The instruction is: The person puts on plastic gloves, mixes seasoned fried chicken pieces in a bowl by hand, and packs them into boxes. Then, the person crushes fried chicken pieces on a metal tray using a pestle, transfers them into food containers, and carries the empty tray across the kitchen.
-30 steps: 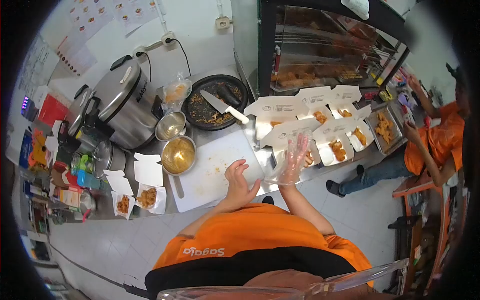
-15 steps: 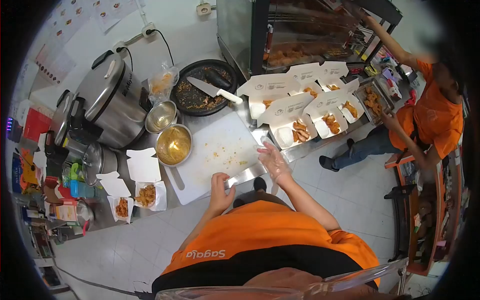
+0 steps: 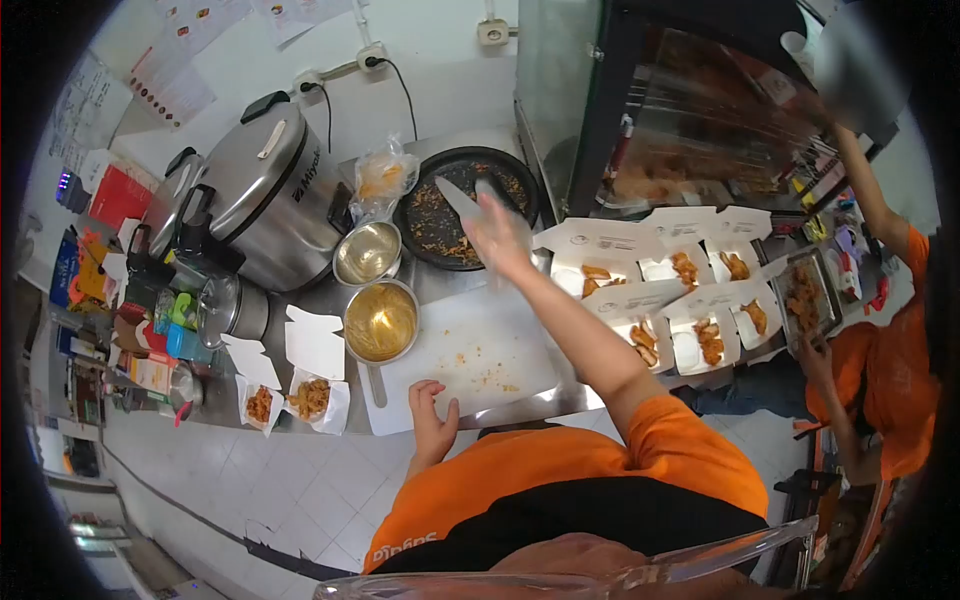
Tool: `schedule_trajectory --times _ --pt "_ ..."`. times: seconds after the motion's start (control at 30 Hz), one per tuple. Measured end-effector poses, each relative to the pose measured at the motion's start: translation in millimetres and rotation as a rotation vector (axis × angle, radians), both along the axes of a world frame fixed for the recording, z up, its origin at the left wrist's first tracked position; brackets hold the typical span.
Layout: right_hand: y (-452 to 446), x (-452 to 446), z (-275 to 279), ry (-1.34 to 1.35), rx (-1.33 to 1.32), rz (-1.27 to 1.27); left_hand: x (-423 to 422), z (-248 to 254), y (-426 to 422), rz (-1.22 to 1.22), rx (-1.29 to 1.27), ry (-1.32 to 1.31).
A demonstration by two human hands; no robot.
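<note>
My right hand [image 3: 497,240], in a clear plastic glove and blurred by motion, is over the knife [image 3: 456,196] at the black stone mortar [image 3: 425,222]. Its blade shows above my fingers; the handle is hidden, so whether I grip it cannot be told. The mortar is smeared with reddish-brown paste, and a dark pestle lies in it. My left hand [image 3: 433,420], bare and loosely curled with the thumb apart, holds nothing near the front edge of the white cutting board [image 3: 510,335]. Crumbs are scattered on that board. A metal bowl with a handle [image 3: 381,322], coated in yellow sauce, stands at its left.
Several open white boxes [image 3: 600,240] of fried chicken and rice stand right of the board. Two smaller boxes with chicken [image 3: 316,350] sit left. Behind are a large steel cooker [image 3: 265,190] and a glass display case [image 3: 700,120]. A co-worker in orange [image 3: 890,370] handles a tray [image 3: 808,295] at right.
My right hand has moved from the board's front right edge up and forward to the knife at the mortar. My left hand stays near the front edge. The view has shifted.
</note>
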State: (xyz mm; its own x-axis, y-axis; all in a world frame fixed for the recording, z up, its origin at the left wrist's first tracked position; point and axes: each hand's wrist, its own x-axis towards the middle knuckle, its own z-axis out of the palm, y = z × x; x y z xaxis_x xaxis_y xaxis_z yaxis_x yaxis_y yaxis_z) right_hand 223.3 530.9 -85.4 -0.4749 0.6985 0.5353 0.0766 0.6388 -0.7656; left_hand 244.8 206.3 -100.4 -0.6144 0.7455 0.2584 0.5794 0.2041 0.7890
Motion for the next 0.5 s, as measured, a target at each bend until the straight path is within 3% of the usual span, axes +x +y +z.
schedule_trajectory --times 0.1,0.2,0.3,0.5 --pt "30 -23 59 -0.394 0.043 -0.096 8 0 3 0.054 -0.032 -0.036" --pt "70 -50 43 -0.9 -0.165 -0.1 13 -1 1 0.096 -0.076 -0.066" --pt "86 -59 14 -1.14 -0.062 -0.215 14 -10 -11 0.138 -0.095 -0.053" --pt "108 -59 -11 -1.142 -0.166 -0.22 12 -19 -26 0.19 -0.115 -0.046"
